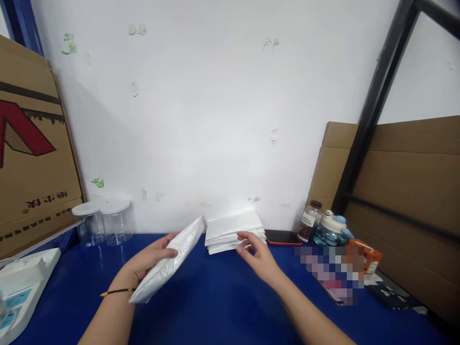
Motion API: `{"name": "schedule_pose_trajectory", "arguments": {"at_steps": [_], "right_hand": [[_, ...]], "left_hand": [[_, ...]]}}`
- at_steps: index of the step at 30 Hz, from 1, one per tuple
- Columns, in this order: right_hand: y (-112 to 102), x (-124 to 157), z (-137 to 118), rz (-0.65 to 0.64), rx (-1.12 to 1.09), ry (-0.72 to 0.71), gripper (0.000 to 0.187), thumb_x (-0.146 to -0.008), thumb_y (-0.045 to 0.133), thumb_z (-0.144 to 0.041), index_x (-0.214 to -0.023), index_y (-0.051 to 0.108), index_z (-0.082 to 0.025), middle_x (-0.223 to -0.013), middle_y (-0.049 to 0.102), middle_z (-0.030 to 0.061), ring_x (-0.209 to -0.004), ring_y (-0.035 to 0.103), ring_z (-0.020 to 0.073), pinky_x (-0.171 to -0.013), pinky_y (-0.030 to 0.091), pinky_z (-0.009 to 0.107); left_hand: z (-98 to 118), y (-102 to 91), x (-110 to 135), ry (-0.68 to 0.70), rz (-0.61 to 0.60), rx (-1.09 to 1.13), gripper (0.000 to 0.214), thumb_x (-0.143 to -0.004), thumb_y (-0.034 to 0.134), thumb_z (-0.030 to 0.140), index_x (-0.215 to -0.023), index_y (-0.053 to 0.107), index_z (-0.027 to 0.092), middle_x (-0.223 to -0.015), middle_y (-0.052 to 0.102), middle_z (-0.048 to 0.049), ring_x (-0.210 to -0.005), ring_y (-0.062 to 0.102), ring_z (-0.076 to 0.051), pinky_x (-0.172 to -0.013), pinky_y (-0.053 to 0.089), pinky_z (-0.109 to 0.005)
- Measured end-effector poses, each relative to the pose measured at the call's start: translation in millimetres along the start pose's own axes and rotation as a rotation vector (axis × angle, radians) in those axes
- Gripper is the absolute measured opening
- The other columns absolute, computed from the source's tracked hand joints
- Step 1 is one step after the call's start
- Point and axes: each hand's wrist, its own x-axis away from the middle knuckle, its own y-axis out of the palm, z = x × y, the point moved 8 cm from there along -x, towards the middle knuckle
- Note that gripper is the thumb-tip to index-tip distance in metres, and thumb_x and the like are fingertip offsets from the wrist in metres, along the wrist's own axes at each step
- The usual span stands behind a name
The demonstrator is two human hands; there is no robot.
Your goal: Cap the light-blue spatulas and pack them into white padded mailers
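My left hand [158,254] grips a white padded mailer [176,261] with a shiny plastic skin, tilted up over the table. The thumb lies along the mailer's near face and the other fingers are behind it. At the wall stands a stack of similar white mailers [233,225], piled flat. My right hand [257,256] is at the front right of that stack, its thumb and forefinger apart and curved. Nothing shows between those fingers; whether the tips touch the stack I cannot tell.
On the blue table [215,306], a phone [283,237], a brown-capped bottle [309,221] and a blue jug [330,230] stand right of the stack. An orange box [366,256] is farther right. Two clear jars [117,223] and a white power strip [27,287] are left.
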Motion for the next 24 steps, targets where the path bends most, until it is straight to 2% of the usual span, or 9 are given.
{"name": "schedule_pose_trajectory", "arguments": {"at_steps": [3,5,7,10,12,14,16,20,24], "right_hand": [[1.4,7.5,-12.7,0.104,0.032,-0.112,0.044,-0.081,0.055,-0.039,-0.120,0.047,-0.022,-0.115,0.052,0.0095,-0.097,0.053,0.0202,-0.076,0.045,0.029],[-4.0,9.8,-15.0,0.166,0.079,-0.138,0.032,-0.085,0.049,-0.039,-0.110,0.054,-0.020,-0.102,0.057,0.0084,-0.089,0.053,0.0191,-0.073,0.044,0.028],[-13.3,10.4,-10.8,0.212,0.116,-0.107,0.028,-0.089,0.042,-0.041,-0.086,0.058,-0.018,-0.077,0.055,0.0037,-0.071,0.050,0.0159,-0.065,0.041,0.026],[-28.5,9.1,3.7,0.229,0.018,0.001,0.036,-0.089,0.039,-0.046,-0.070,0.051,-0.018,-0.061,0.044,-0.0017,-0.058,0.040,0.0122,-0.056,0.035,0.023],[-34.1,7.5,12.7,0.195,-0.131,0.059,0.037,-0.087,0.042,-0.049,-0.073,0.052,-0.016,-0.063,0.045,-0.0017,-0.059,0.041,0.0118,-0.055,0.034,0.022],[-36.7,6.2,19.4,0.163,-0.287,0.094,0.037,-0.085,0.046,-0.050,-0.078,0.055,-0.015,-0.066,0.049,-0.0008,-0.061,0.043,0.0121,-0.057,0.035,0.022],[-37.4,5.8,26.2,0.163,-0.440,0.124,0.034,-0.083,0.050,-0.048,-0.083,0.058,-0.015,-0.068,0.052,-0.0001,-0.062,0.046,0.0125,-0.058,0.037,0.022],[-28.2,9.7,47.2,0.279,-0.779,0.241,0.024,-0.079,0.055,-0.040,-0.088,0.060,-0.018,-0.084,0.062,0.0026,-0.075,0.056,0.0161,-0.065,0.044,0.024],[16.4,19.5,66.3,0.237,-1.206,0.534,0.023,-0.081,0.051,-0.036,-0.095,0.061,-0.021,-0.096,0.066,0.0048,-0.088,0.062,0.0198,-0.074,0.049,0.032]], "left_hand": [[3.5,56.1,-4.5,-0.001,-0.249,0.175,0.067,-0.063,0.064,0.027,-0.127,0.043,0.021,-0.108,0.062,-0.0025,-0.078,0.059,-0.015,-0.065,0.045,-0.022],[-1.8,93.1,-8.6,-0.047,-0.406,0.255,0.070,-0.061,0.067,0.026,-0.126,0.044,0.020,-0.098,0.064,-0.0020,-0.068,0.057,-0.012,-0.060,0.043,-0.021],[-6.8,123.9,-8.8,-0.089,-0.535,0.323,0.069,-0.059,0.070,0.027,-0.124,0.048,0.018,-0.094,0.065,-0.0028,-0.067,0.057,-0.012,-0.060,0.042,-0.021],[-7.7,158.5,1.4,-0.126,-0.733,0.457,0.066,-0.064,0.066,0.044,-0.121,0.051,0.014,-0.101,0.064,-0.0084,-0.080,0.059,-0.017,-0.068,0.044,-0.024],[-7.3,175.9,14.1,-0.171,-0.899,0.533,0.073,-0.066,0.056,0.060,-0.118,0.052,0.008,-0.105,0.062,-0.0138,-0.086,0.059,-0.020,-0.074,0.044,-0.028],[-6.5,183.8,21.3,-0.174,-0.990,0.536,0.078,-0.064,0.054,0.065,-0.117,0.053,0.007,-0.107,0.060,-0.0153,-0.084,0.060,-0.021,-0.075,0.045,-0.031],[-3.8,180.7,17.3,-0.109,-0.944,0.432,0.074,-0.061,0.064,0.054,-0.122,0.049,0.014,-0.107,0.059,-0.0110,-0.080,0.060,-0.020,-0.070,0.045,-0.029],[24.6,151.6,-3.2,0.151,-0.626,-0.072,0.073,-0.060,0.069,0.029,-0.128,0.044,0.027,-0.106,0.061,-0.0011,-0.087,0.056,-0.019,-0.075,0.043,-0.026],[74.2,138.3,-11.2,0.303,-0.405,-0.523,0.074,-0.052,0.070,0.025,-0.123,0.052,0.029,-0.095,0.066,0.0004,-0.079,0.058,-0.022,-0.069,0.043,-0.026]]}}
